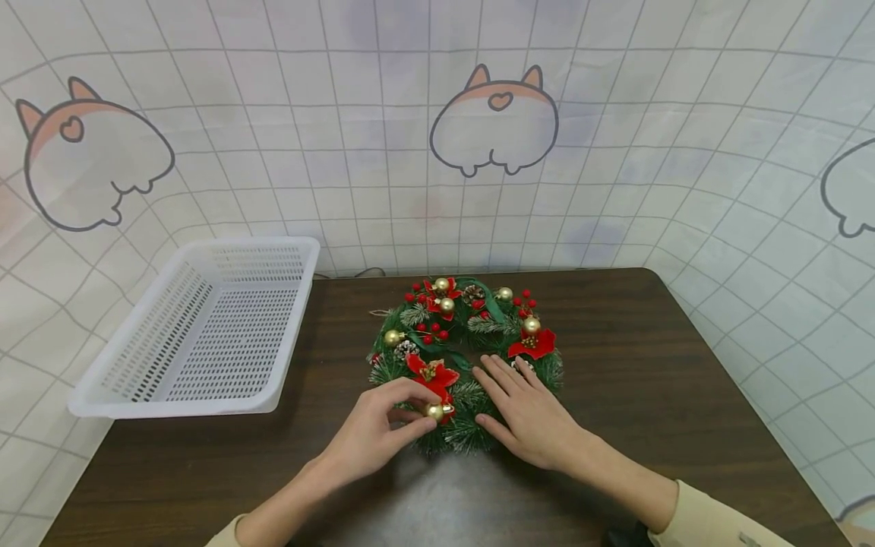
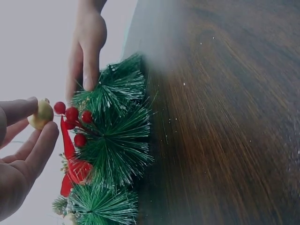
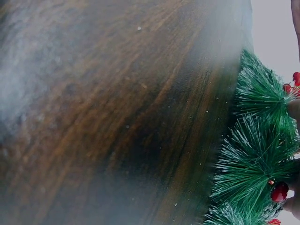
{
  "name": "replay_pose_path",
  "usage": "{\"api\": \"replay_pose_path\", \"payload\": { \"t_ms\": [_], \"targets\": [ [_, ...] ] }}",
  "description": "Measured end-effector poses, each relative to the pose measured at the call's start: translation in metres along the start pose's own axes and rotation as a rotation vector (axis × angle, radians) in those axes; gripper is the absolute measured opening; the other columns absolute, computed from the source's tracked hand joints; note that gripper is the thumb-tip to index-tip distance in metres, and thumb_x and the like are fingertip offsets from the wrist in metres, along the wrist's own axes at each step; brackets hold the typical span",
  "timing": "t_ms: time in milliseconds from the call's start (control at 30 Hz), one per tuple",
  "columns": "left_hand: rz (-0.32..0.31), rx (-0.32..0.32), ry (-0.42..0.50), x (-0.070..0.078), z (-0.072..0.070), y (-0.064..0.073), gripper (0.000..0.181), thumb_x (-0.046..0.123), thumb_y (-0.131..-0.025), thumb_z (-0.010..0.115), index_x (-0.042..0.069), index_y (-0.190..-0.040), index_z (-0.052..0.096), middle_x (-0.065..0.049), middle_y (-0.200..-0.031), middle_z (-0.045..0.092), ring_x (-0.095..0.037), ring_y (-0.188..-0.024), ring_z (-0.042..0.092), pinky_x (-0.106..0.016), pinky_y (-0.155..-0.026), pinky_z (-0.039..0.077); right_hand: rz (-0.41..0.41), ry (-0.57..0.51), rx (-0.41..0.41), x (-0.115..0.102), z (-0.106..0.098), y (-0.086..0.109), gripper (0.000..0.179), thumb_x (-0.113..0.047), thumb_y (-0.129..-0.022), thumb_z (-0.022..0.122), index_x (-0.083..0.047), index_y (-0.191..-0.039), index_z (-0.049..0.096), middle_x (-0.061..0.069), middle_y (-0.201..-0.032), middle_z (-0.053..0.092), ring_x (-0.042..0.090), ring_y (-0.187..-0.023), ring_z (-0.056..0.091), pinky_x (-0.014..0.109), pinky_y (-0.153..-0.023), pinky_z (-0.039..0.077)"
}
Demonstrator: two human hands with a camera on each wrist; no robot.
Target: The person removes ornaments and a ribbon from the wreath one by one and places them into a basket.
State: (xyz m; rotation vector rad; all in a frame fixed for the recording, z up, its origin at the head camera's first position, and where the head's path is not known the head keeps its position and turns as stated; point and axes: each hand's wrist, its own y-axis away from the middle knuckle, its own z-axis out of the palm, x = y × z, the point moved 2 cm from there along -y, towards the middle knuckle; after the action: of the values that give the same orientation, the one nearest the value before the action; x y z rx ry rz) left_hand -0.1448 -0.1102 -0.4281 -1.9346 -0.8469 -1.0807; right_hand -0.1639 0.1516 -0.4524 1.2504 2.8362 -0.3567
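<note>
While a white perforated basket (image 1: 205,334) sits at the left edge of the dark wooden table (image 1: 683,395) before a tiled cartoon backdrop (image 1: 615,152), the left hand (image 1: 376,437) pinches a gold ball (image 1: 434,412) on the centred wreath (image 1: 472,327), and the right hand (image 1: 529,414) rests flat, fingers extended, on its lower greenery.

Staged tabletop recording corner — not a lived-in room. Dark wood-grain table (image 1: 649,365) is enclosed far and right by a hung grid-print cloth backdrop (image 1: 615,152) with cartoon corgi drawings; white perforated plastic basket (image 1: 205,327) sits far left.
</note>
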Motion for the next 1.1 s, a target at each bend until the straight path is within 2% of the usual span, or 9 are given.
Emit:
{"api": "replay_pose_path", "payload": {
  "t_ms": [167, 667, 1100],
  "targets": [
    [0.024, -0.012, -0.027, 0.002, 0.001, 0.001, 0.024, 0.007, -0.092, 0.078, 0.015, -0.114, 0.073, 0.005, -0.111, 0.068, -0.016, -0.098, 0.066, -0.032, -0.081, 0.06, -0.004, 0.002, -0.001, 0.0, 0.0, 0.0, 0.068, -0.047, -0.106, 0.054, -0.004, -0.156, 0.042, 0.018, -0.162, 0.035, 0.033, -0.15, 0.03, 0.057, -0.121, 0.022],
    [0.016, -0.026, -0.053, 0.0, 0.008, 0.003, 0.027, 0.002, -0.086, 0.083, 0.014, -0.108, 0.075, 0.007, -0.107, 0.066, -0.014, -0.092, 0.068, -0.032, -0.077, 0.061, -0.012, 0.007, 0.006, 0.0, 0.001, 0.0, 0.068, -0.047, -0.106, 0.054, -0.003, -0.156, 0.041, 0.018, -0.162, 0.035, 0.034, -0.15, 0.031, 0.057, -0.121, 0.022],
    [0.009, -0.028, -0.085, -0.003, 0.013, 0.007, 0.026, 0.004, -0.088, 0.082, 0.011, -0.112, 0.077, 0.002, -0.106, 0.067, -0.016, -0.091, 0.069, -0.027, -0.078, 0.06, -0.011, 0.005, 0.009, 0.001, 0.002, 0.0, 0.068, -0.047, -0.105, 0.054, -0.003, -0.156, 0.041, 0.019, -0.162, 0.035, 0.035, -0.15, 0.031, 0.058, -0.12, 0.022]
  ]
}}
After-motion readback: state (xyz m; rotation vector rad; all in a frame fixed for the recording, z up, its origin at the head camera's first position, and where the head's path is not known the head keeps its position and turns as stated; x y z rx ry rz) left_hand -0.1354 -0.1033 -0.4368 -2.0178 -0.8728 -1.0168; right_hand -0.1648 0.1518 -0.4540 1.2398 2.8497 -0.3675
